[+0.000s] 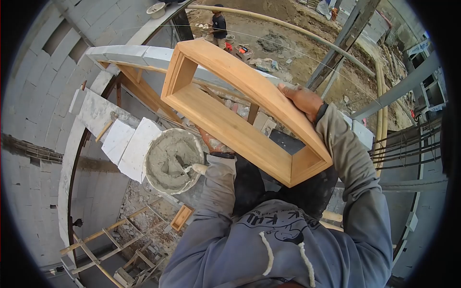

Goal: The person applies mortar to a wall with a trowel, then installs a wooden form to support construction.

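Block wall top (129, 139), high over a building site: right hand (304, 100) grips curved wooden frame (240, 113); left hand (211, 144) mostly hidden behind it, grip unclear, beside mortar bucket (170, 161).

Soft overcast daylight from above, evenly bright. Shadows faint, deeper in pit below. No glare. Strong fisheye bend, black vignette round edges. Centre sharp; rim slightly smeared, distant ground softer.
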A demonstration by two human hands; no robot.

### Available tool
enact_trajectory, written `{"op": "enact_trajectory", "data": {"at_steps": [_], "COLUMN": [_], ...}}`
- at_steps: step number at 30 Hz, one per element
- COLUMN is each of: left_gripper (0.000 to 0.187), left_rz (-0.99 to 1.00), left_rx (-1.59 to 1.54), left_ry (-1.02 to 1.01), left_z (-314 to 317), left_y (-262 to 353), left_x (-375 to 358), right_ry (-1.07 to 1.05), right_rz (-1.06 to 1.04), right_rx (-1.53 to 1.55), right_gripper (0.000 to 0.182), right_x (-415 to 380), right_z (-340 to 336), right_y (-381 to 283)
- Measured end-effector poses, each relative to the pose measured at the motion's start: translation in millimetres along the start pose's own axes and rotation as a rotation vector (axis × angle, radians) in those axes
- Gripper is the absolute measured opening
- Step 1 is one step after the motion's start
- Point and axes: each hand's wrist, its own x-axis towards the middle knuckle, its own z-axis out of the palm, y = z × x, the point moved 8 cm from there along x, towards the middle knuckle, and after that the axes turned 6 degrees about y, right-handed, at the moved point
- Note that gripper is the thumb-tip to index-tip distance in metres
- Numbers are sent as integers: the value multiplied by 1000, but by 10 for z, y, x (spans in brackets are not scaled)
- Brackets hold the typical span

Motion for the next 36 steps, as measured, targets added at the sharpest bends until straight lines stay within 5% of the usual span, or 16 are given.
{"op": "enact_trajectory", "data": {"at_steps": [3, 4, 9, 13, 21, 23, 25, 27, 31, 33, 36], "left_gripper": [79, 79, 69, 57, 35, 31, 30, 29, 30, 32, 38], "left_rz": [73, 270, 411, 299, 295, 243, 229, 257, 244, 199, 172], "left_rx": [52, 289, 392, 632, 476, 436, 428, 445, 443, 494, 645], "left_ry": [-74, 236, 237, 241, 481, 514, 519, 494, 537, 499, 299], "left_z": [79, -37, 147, 239, 73, 36, -126, -201, 3, 108, 565], "left_y": [35, 130, 122, 29, -370, -493, -517, -533, -695, -783, -920], "left_x": [-93, -132, -393, -495, -318, -288, -250, -190, -99, -11, 62], "right_ry": [-162, -233, -255, -226, -175, 268, 575, 656, 483, 557, 566], "right_rz": [65, 77, 11, -92, -862, -1094, -1000, -802, -552, -647, -158], "right_rx": [41, 58, 39, -35, -248, -129, 43, 420, 189, 79, 452], "right_gripper": [55, 54, 53, 52, 57, 66, 78, 90, 105, 92, 52], "right_x": [253, 385, 430, 232, -577, -879, -1224, -1435, -1461, -1353, -981], "right_z": [141, 240, 256, 10, -623, -1151, -1782, -1951, -1322, -1239, -1371], "right_y": [182, 350, 533, 175, -477, -376, 26, 761, 1532, 1475, 1859]}}
